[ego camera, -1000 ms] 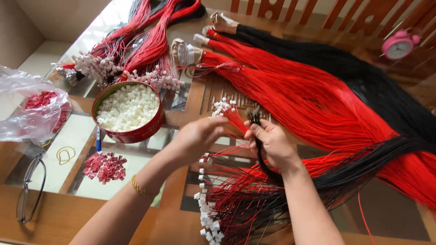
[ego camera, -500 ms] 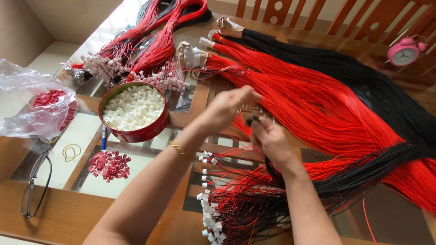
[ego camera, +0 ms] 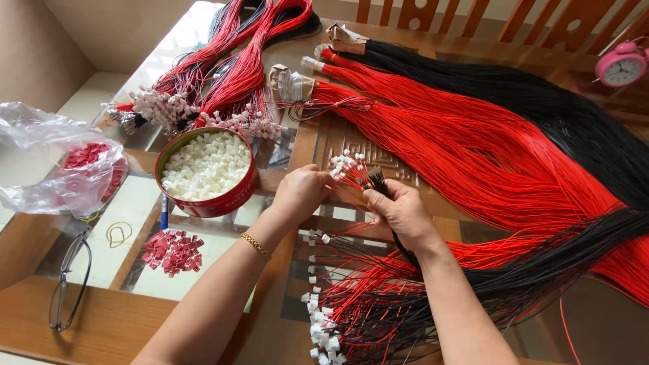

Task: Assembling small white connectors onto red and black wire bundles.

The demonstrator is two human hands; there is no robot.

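I am gripping a small bundle of wires [ego camera: 358, 174] in my right hand [ego camera: 402, 213], fingers clamped around it, just right of the red tin [ego camera: 206, 172]. My left hand [ego camera: 301, 192] is pinching their white plugs, fingers together.

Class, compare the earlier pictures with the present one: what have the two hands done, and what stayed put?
The left hand has drawn back from above the right hand to its near-left side, at the white-tipped wire ends. The right hand still grips the wire bundle. The red tin, the loose red pieces and the glasses have not moved.
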